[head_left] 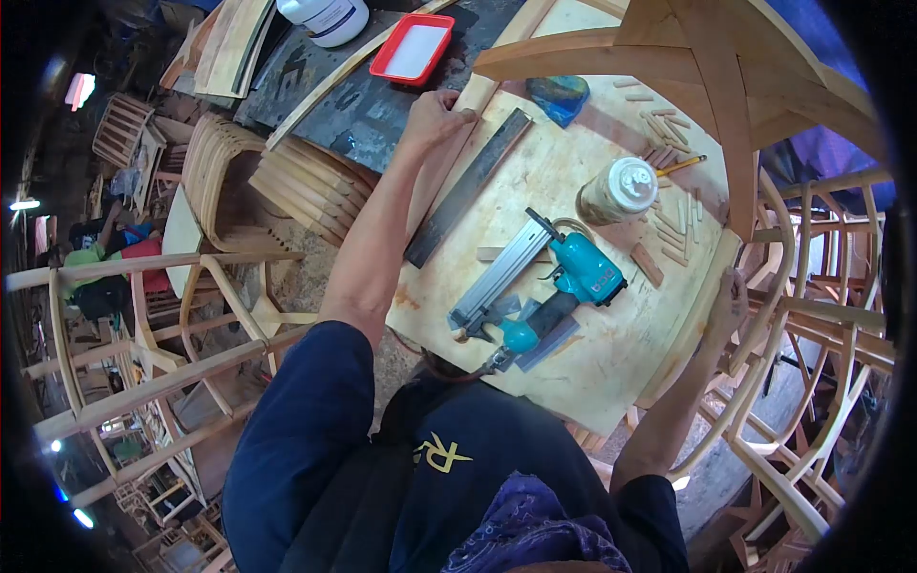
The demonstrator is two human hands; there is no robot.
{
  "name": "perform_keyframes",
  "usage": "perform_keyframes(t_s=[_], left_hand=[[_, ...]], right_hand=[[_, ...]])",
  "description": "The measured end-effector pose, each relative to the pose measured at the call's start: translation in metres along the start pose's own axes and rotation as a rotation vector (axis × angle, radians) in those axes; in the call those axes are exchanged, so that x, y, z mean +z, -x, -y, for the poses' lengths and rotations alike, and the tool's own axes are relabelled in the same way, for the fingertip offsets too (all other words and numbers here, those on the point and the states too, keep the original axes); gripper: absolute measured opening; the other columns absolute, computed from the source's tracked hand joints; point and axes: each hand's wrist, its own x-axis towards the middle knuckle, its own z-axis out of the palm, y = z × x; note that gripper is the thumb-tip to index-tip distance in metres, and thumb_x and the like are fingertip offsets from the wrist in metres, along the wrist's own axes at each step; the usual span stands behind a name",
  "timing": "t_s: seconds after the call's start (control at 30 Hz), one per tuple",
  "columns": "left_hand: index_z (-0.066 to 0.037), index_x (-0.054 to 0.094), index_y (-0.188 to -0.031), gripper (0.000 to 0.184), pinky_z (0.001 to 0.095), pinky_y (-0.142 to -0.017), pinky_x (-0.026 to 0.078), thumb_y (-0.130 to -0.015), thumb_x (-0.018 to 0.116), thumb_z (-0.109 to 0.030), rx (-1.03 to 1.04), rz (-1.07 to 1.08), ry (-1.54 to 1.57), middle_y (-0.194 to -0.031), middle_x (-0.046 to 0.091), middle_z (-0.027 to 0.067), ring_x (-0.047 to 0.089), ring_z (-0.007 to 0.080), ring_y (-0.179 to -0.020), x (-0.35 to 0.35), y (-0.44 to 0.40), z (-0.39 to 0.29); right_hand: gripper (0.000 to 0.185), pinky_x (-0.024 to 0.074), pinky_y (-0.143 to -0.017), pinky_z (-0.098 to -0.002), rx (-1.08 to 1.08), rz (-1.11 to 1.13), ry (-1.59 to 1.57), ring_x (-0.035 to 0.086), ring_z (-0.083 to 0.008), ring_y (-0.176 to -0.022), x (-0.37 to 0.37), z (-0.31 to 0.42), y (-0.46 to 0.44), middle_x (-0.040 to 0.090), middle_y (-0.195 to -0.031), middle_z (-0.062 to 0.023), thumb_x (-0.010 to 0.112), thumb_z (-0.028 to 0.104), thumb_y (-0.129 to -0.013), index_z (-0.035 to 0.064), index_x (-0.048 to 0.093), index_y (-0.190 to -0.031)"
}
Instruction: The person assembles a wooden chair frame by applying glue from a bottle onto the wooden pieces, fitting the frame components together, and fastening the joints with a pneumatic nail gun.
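A: Where are the hands?
B: The left hand (441,116) curls closed over a wooden rail (443,172) along the worktop's (611,358) edge; the right hand (731,301) is at the opposite edge strip (684,353), but whether it grips, one cannot tell.
A: Why so wide apart?
B: Perhaps for steadiness. The nail gun (585,265) lies between them, probably within easy reach, dowels (659,124) beyond.
A: Any writing?
B: "DCA" on the gun, a yellow "R" on the shirt (506,430); the white bottle's (330,19) label is too small.
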Motion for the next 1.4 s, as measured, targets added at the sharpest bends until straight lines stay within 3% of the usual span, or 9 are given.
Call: perform_keyframes(t_s=[0.27, 0.47, 0.83, 0.97, 1.03, 1.2, 1.23, 1.33, 1.4], left_hand=[[0.001, 0.073, -0.117, 0.048, 0.0326, -0.085, 0.050, -0.076, 0.082, -0.021, 0.085, 0.021, 0.165, -0.097, 0.074, 0.0130, 0.066, 0.0167, -0.087, 0.003, 0.002, 0.002], [-0.005, 0.075, -0.114, 0.049, 0.0363, -0.082, 0.054, -0.072, 0.081, -0.029, 0.121, -0.040, 0.121, -0.097, 0.076, 0.0167, 0.073, 0.0248, -0.087, 0.010, -0.003, 0.012], [-0.008, 0.076, -0.110, 0.046, 0.0416, -0.083, 0.055, -0.074, 0.080, -0.036, 0.177, -0.018, -0.023, -0.095, 0.075, 0.0185, 0.074, 0.0311, -0.088, 0.003, 0.000, 0.013], [-0.004, 0.066, -0.128, 0.067, 0.0389, -0.087, 0.054, -0.075, 0.083, -0.040, 0.213, -0.016, 0.029, -0.112, 0.072, 0.0208, 0.072, 0.0299, -0.100, -0.014, 0.017, 0.020], [0.001, 0.056, -0.140, 0.086, 0.0372, -0.092, 0.053, -0.075, 0.085, -0.048, 0.260, -0.104, 0.027, -0.127, 0.066, 0.0239, 0.069, 0.0298, -0.109, -0.028, 0.038, 0.032], [-0.001, 0.063, -0.133, 0.073, 0.0344, -0.084, 0.055, -0.076, 0.085, -0.042, 0.236, -0.052, 0.247, -0.115, 0.071, 0.0151, 0.069, 0.0226, -0.095, -0.059, 0.085, 0.088], [-0.002, 0.063, -0.133, 0.070, 0.0333, -0.083, 0.055, -0.078, 0.085, -0.039, 0.209, 0.004, 0.299, -0.115, 0.071, 0.0129, 0.069, 0.0204, -0.094, -0.067, 0.095, 0.091], [-0.004, 0.064, -0.131, 0.048, 0.0283, -0.083, 0.053, -0.088, 0.078, -0.019, 0.290, 0.106, 0.579, -0.113, 0.068, 0.0043, 0.065, 0.0128, -0.095, -0.108, 0.121, 0.072], [-0.005, 0.067, -0.126, 0.036, 0.0265, -0.079, 0.051, -0.092, 0.073, -0.015, 0.479, 0.013, 0.716, -0.112, 0.067, 0.0040, 0.065, 0.0116, -0.089, -0.158, 0.142, 0.018]], right_hand=[[0.026, 0.0455, -0.071, -0.0202, 0.058, 0.116, -0.008, 0.059, -0.0068, -0.078, -0.003, 0.011, -0.009, 0.068, -0.088, -0.0008, 0.078, 0.021, -0.091, -0.0016, 0.072, -0.104], [0.021, 0.0454, -0.069, -0.0205, -0.002, 0.151, 0.054, 0.058, -0.0060, -0.076, -0.004, 0.023, -0.007, 0.069, -0.087, -0.0003, 0.077, 0.018, -0.092, 0.0007, 0.072, -0.103], [0.044, 0.0486, -0.094, -0.0286, -0.111, 0.147, 0.167, 0.063, -0.0163, -0.104, -0.021, 0.026, 0.046, 0.070, -0.116, -0.0107, 0.074, 0.026, -0.094, -0.0023, 0.066, -0.126], [0.040, 0.0491, -0.091, -0.0285, -0.290, 0.034, 0.268, 0.062, -0.0149, -0.096, -0.024, 0.093, 0.160, 0.070, -0.104, -0.0069, 0.075, 0.025, -0.093, -0.0021, 0.068, -0.122], [0.039, 0.0503, -0.086, -0.0275, -0.158, 0.090, 0.170, 0.063, -0.0136, -0.090, -0.025, 0.098, 0.215, 0.069, -0.099, -0.0060, 0.075, 0.024, -0.093, -0.0024, 0.068, -0.121], [0.036, 0.0549, -0.080, -0.0262, 0.087, 0.183, -0.050, 0.067, -0.0134, -0.084, -0.013, 0.123, 0.306, 0.071, -0.100, -0.0089, 0.072, 0.022, -0.095, -0.0023, 0.067, -0.121], [0.036, 0.0556, -0.087, -0.0299, 0.128, 0.198, -0.026, 0.069, -0.0171, -0.093, -0.013, 0.139, 0.313, 0.071, -0.100, -0.0075, 0.073, 0.018, -0.094, -0.0037, 0.065, -0.123], [0.032, 0.0549, -0.088, -0.0298, -0.169, 0.136, 0.113, 0.069, -0.0175, -0.093, -0.019, 0.199, 0.310, 0.071, -0.102, -0.0073, 0.069, 0.014, -0.097, -0.0052, 0.065, -0.122], [0.030, 0.0545, -0.090, -0.0298, -0.373, 0.049, 0.192, 0.069, -0.0180, -0.092, -0.032, 0.263, 0.303, 0.070, -0.106, -0.0077, 0.064, 0.009, -0.099, -0.0053, 0.064, -0.125]])
